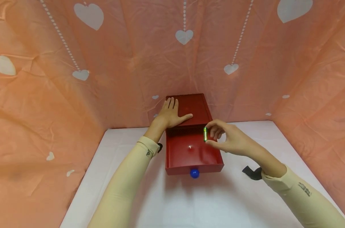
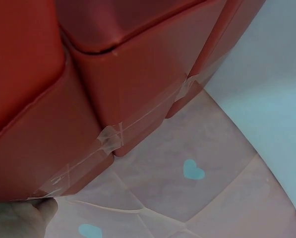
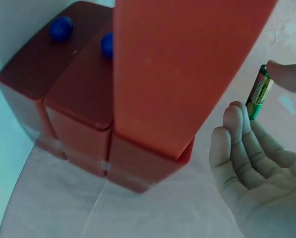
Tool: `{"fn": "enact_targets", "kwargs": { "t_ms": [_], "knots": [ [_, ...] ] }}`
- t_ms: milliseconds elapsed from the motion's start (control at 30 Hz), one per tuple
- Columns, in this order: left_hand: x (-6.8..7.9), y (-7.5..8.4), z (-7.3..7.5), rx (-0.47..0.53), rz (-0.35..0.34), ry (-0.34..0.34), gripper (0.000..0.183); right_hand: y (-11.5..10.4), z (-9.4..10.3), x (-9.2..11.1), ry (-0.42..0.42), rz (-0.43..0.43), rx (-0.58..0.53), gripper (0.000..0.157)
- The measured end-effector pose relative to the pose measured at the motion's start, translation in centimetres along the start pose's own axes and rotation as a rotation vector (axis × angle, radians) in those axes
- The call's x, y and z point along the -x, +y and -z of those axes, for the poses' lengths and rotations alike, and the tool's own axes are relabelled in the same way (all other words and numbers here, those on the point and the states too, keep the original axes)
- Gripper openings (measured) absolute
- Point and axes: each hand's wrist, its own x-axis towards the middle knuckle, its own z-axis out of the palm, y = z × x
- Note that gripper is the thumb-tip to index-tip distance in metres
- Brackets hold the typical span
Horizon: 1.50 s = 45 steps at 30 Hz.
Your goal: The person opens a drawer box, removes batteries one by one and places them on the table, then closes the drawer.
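My left hand (image 1: pixel 171 116) lies on the top of a red drawer cabinet (image 1: pixel 193 106), its fingers spread and its thumb pointing right. The cabinet's top drawer (image 1: pixel 175 156) is pulled out, with a blue round knob (image 1: pixel 194 173) on its front. Between the thumb and a finger of my right hand (image 1: pixel 233 141) a small green and gold battery (image 1: pixel 205 134) is pinched upright, over the drawer's right side in the head view. The right wrist view shows the battery (image 3: pixel 260 93) held at its ends, with the other fingers curled loosely. The drawer's visible floor is bare.
Two lower drawers (image 3: pixel 31 64) with blue knobs (image 3: pixel 61 29) are closed beneath the pulled-out one. Clear tape (image 2: pixel 110 139) runs along the cabinet's side. The cabinet stands on a white table (image 1: pixel 189 202), close to a pink curtain (image 1: pixel 132 79) with white hearts.
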Motion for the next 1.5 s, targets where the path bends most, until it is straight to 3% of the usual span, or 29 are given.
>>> {"fn": "enact_targets", "kwargs": {
  "t_ms": [600, 933, 1500],
  "knots": [
    [0.0, 0.1, 0.4, 0.001, -0.006, -0.009, 0.113, 6.5, 2.0, 1.7, 0.093, 0.091, -0.040, 0.046],
    [0.1, 0.0, 0.2, 0.002, 0.000, -0.015, 0.114, 10.3, 1.7, 2.2, 0.080, -0.024, 0.010, 0.047],
    [0.0, 0.2, 0.1, 0.009, 0.005, -0.011, 0.112, 15.2, 0.5, 2.7, -0.067, -0.162, 0.000, 0.044]
  ]
}}
